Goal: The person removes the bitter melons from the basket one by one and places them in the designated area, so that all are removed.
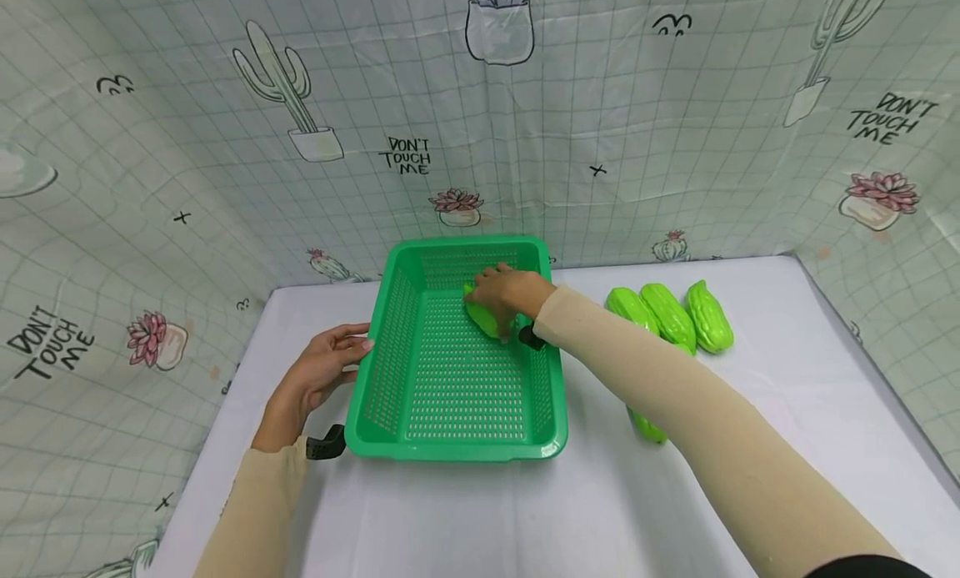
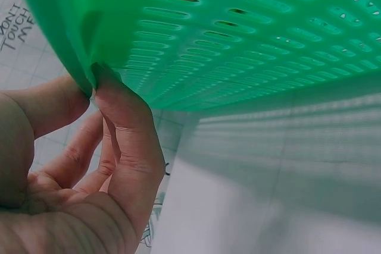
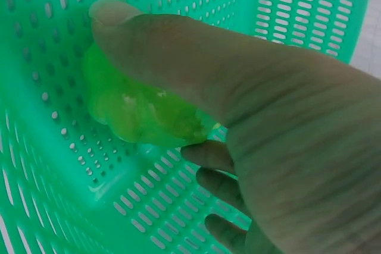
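A green plastic basket (image 1: 465,453) with slotted walls and floor stands on the white-covered table. My left hand (image 1: 330,365) is at its left side; in the left wrist view the thumb and index finger pinch the basket's rim (image 2: 80,75). Inside the basket, toward the far right, my right hand (image 1: 513,294) grips a light green, lumpy bitter melon (image 1: 482,318) from above. The right wrist view shows the thumb over one side of the bitter melon (image 3: 143,114) and fingertips by its other side. Part of it is hidden under the hand.
To the right of the basket lie several more bitter melons (image 1: 708,318) on the table (image 1: 787,378). One nearer bitter melon (image 1: 647,426) is partly covered by my right sleeve (image 1: 675,394). A grid-patterned cloth (image 1: 570,128) with cactus drawings hangs behind and at both sides.
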`<state>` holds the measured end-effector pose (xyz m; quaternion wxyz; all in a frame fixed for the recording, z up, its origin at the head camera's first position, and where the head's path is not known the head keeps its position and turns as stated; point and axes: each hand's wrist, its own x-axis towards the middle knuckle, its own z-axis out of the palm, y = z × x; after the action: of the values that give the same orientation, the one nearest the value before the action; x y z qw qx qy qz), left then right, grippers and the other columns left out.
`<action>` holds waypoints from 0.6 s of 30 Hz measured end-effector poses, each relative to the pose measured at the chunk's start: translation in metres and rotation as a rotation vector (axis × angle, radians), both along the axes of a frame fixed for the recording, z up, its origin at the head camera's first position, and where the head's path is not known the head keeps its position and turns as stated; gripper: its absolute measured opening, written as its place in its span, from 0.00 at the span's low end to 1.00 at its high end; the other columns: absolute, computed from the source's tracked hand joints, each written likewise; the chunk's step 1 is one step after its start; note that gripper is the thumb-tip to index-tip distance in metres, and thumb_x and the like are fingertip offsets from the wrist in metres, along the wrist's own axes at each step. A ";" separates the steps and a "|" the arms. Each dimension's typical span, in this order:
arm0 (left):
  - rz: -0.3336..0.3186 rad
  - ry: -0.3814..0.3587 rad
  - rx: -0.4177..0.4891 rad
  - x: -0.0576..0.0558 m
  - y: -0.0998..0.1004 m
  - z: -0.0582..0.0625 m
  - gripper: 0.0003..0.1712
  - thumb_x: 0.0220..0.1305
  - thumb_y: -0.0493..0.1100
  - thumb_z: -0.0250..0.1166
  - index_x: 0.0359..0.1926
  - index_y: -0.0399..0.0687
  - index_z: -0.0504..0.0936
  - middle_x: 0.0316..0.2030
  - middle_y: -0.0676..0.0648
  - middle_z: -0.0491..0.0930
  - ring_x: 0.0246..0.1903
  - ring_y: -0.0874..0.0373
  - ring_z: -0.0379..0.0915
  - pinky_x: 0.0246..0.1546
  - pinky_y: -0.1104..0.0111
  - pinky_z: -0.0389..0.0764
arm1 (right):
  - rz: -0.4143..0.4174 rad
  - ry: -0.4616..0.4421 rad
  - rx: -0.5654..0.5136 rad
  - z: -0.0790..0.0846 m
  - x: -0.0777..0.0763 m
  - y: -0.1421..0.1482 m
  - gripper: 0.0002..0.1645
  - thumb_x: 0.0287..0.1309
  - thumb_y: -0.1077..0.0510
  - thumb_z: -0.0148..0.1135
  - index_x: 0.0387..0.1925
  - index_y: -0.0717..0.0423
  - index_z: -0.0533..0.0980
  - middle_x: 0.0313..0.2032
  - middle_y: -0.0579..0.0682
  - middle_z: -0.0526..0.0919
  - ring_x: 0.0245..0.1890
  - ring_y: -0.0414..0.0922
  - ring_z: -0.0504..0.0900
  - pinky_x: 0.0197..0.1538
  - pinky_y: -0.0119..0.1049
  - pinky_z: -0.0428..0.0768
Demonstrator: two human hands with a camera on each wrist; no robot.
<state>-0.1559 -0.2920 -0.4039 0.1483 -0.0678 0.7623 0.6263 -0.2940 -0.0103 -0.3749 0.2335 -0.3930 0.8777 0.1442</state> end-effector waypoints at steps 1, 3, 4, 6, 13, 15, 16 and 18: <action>0.002 -0.001 0.000 0.001 0.000 0.000 0.32 0.83 0.36 0.56 0.79 0.30 0.59 0.50 0.52 0.81 0.41 0.67 0.82 0.45 0.70 0.86 | 0.003 -0.002 -0.003 0.000 0.000 0.000 0.57 0.61 0.46 0.80 0.83 0.47 0.59 0.82 0.59 0.53 0.83 0.58 0.48 0.83 0.55 0.46; 0.005 -0.002 0.000 0.001 0.001 0.001 0.31 0.82 0.35 0.56 0.79 0.30 0.59 0.50 0.52 0.81 0.41 0.67 0.82 0.44 0.70 0.86 | 0.010 -0.004 -0.004 0.000 0.001 0.000 0.57 0.60 0.45 0.80 0.83 0.47 0.59 0.82 0.59 0.55 0.83 0.59 0.50 0.83 0.56 0.47; 0.005 -0.001 0.000 0.002 0.001 0.001 0.32 0.82 0.35 0.56 0.79 0.30 0.59 0.50 0.51 0.81 0.41 0.67 0.82 0.44 0.70 0.86 | 0.013 -0.003 -0.002 0.000 0.002 0.000 0.57 0.60 0.45 0.80 0.83 0.47 0.59 0.82 0.60 0.55 0.82 0.59 0.51 0.83 0.55 0.48; 0.006 0.003 0.000 0.002 0.001 0.001 0.32 0.82 0.36 0.56 0.79 0.30 0.58 0.51 0.50 0.81 0.41 0.67 0.83 0.44 0.70 0.86 | 0.021 0.002 0.004 0.000 0.003 0.000 0.58 0.60 0.44 0.80 0.83 0.46 0.59 0.82 0.60 0.55 0.82 0.59 0.51 0.83 0.55 0.49; 0.013 0.000 -0.002 0.001 0.003 0.000 0.32 0.82 0.36 0.56 0.79 0.30 0.59 0.50 0.51 0.81 0.40 0.67 0.83 0.44 0.70 0.86 | 0.009 0.003 0.020 -0.002 0.005 0.000 0.59 0.60 0.41 0.80 0.84 0.42 0.57 0.81 0.59 0.55 0.82 0.59 0.51 0.83 0.55 0.51; 0.016 -0.001 0.002 0.001 0.003 -0.001 0.32 0.82 0.36 0.56 0.79 0.30 0.59 0.48 0.53 0.82 0.40 0.67 0.83 0.44 0.70 0.86 | -0.004 -0.003 0.026 -0.002 0.004 0.000 0.60 0.59 0.41 0.80 0.84 0.40 0.56 0.82 0.58 0.54 0.82 0.59 0.50 0.82 0.56 0.52; 0.016 0.000 0.004 0.001 0.003 -0.001 0.32 0.82 0.36 0.56 0.79 0.30 0.59 0.48 0.53 0.82 0.40 0.67 0.83 0.44 0.70 0.86 | -0.011 -0.006 0.030 -0.003 0.004 0.000 0.60 0.59 0.41 0.80 0.84 0.39 0.56 0.82 0.58 0.54 0.82 0.59 0.51 0.81 0.57 0.54; 0.019 -0.001 0.006 0.002 0.003 -0.001 0.32 0.82 0.36 0.57 0.79 0.30 0.59 0.48 0.53 0.82 0.40 0.67 0.83 0.44 0.70 0.86 | -0.014 -0.010 0.041 -0.004 0.003 0.000 0.60 0.59 0.40 0.80 0.85 0.37 0.55 0.81 0.57 0.55 0.81 0.58 0.53 0.80 0.57 0.58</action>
<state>-0.1544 -0.2888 -0.4048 0.1430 -0.0747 0.7597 0.6300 -0.2910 -0.0101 -0.3787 0.2466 -0.3827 0.8761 0.1585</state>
